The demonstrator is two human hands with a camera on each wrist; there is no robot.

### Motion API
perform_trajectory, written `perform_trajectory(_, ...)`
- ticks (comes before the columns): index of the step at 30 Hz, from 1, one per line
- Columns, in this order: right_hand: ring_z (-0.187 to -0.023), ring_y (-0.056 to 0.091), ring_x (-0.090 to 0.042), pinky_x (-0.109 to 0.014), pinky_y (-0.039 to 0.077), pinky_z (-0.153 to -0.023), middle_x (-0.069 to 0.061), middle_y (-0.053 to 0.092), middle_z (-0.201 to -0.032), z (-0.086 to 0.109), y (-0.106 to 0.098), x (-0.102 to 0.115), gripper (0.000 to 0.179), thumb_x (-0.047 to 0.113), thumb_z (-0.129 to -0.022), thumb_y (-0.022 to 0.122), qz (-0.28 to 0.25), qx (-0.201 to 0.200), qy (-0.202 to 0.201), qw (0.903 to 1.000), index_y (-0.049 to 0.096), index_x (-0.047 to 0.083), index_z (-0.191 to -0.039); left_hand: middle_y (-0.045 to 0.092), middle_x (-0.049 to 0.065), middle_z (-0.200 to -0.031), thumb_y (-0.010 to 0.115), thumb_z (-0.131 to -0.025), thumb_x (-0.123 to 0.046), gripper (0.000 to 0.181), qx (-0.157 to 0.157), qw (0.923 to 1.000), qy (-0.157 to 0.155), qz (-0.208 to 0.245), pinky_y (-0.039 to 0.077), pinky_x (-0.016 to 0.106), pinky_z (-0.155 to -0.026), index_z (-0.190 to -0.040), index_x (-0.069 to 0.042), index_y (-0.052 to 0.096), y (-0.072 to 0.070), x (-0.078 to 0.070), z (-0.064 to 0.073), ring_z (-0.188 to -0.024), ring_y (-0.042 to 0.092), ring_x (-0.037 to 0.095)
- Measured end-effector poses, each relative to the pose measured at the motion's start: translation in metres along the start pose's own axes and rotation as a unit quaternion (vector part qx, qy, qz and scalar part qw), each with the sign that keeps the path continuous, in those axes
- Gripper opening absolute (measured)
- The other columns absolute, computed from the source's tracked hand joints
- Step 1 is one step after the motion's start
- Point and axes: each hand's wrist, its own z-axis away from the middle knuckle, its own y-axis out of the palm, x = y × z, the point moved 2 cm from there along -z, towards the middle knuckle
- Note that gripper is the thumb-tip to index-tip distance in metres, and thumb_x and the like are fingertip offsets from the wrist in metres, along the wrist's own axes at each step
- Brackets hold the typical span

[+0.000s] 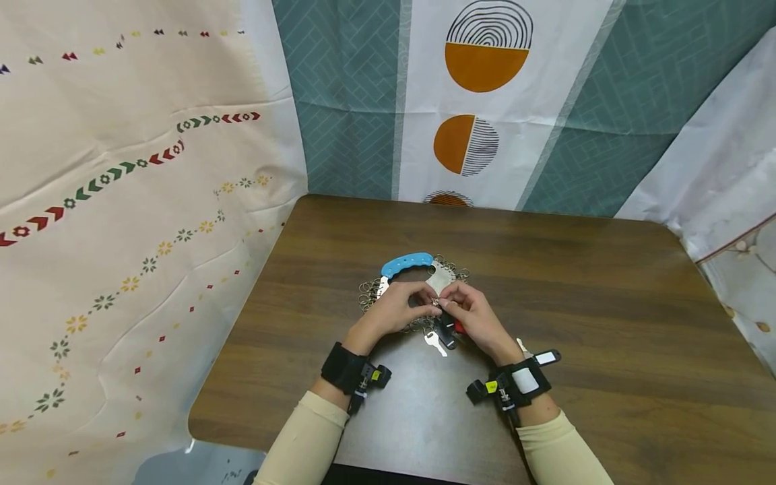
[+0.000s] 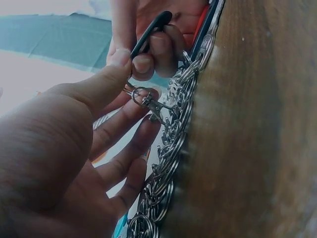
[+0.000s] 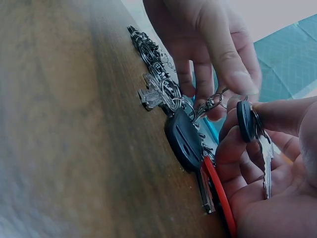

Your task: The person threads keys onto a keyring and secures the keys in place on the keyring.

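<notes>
Head: key holder on table, blue handle far side. Left hand and right hand meet over its near right part.

Left wrist: left hand pinches a small split ring linked to a clasp; other fingers spread.

Right wrist: right hand pinches a black key head, raised off the table; silver blade beside it, can't tell if same key. Should be light, rigid, maybe slick: grip flat faces. Ring likely stiff, springy; hold its edge.
</notes>
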Motion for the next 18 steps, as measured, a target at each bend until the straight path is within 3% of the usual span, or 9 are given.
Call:
perform_trajectory(7,-0.076,0.057,-0.018,-0.025,0.046,-0.070,-0.020,0.067,-0.092,0.0003,0.0003,-0.0001,0.011,0.005,-0.105,0.065,0.003,-0.002,0.000,1.0000,0.063,-0.002,-0.113,0.073,-0.009,-0.094,0.083,-0.095,-0.029,0.026,0.006,0.9998,-0.003,0.019,0.055,0.030,-0.086,-0.116,-0.016,0.075,0.0003,-0.0002,0.0012,-0.089,0.067,0.005)
perform_trajectory(18,-0.081,0.060,-0.022,-0.028,0.048,-0.074,-0.018,0.069,-0.096,-0.0002,-0.0010,-0.0023,0.013,0.010,-0.107,0.064,0.015,0.013,-0.002,0.9998,0.063,0.001,-0.116,0.072,-0.011,-0.093,0.082,-0.095,-0.033,0.023,0.001,1.0000,0.002,0.007,0.054,0.029,-0.086,-0.110,-0.018,0.075,0.0000,-0.0010,0.0019,-0.089,0.067,0.004)
